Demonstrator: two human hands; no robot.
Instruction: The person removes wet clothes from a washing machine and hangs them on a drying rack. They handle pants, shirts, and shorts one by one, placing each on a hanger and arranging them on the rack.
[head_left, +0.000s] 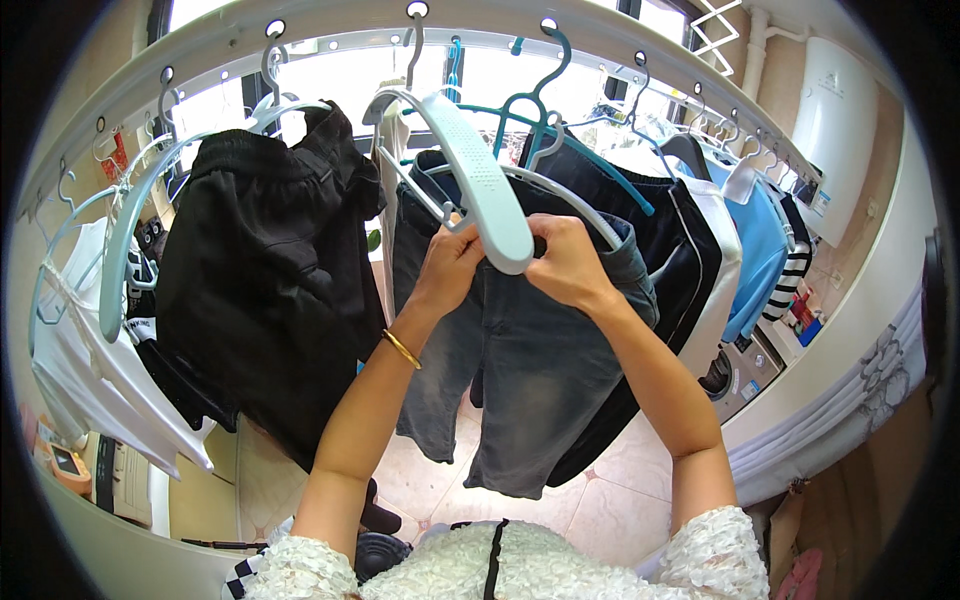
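Observation:
A pair of faded dark-grey jeans (551, 390) hangs before me, with its legs pointing down. My left hand (448, 268) pinches the front of the waistband, beside the small hook on the hanger's lower bar. On the other side, my right hand (568, 261) grips the waistband close to the hanger's rounded end. The pale blue-green plastic hanger (480, 176) hangs from the rail, and its near arm passes between my hands. Its broad arm hides part of the waistband and some fingertips. Another pale hanger arm (577, 199) shows behind, at the waist opening.
A white drying rail (480, 22) with holes runs overhead. Black trousers (262, 247) hang at the left, beside a white garment (82, 300). Dark piped trousers (675, 247), a light-blue top (754, 255) and a teal hanger (540, 97) are at the right. A washing machine (750, 375) stands beyond.

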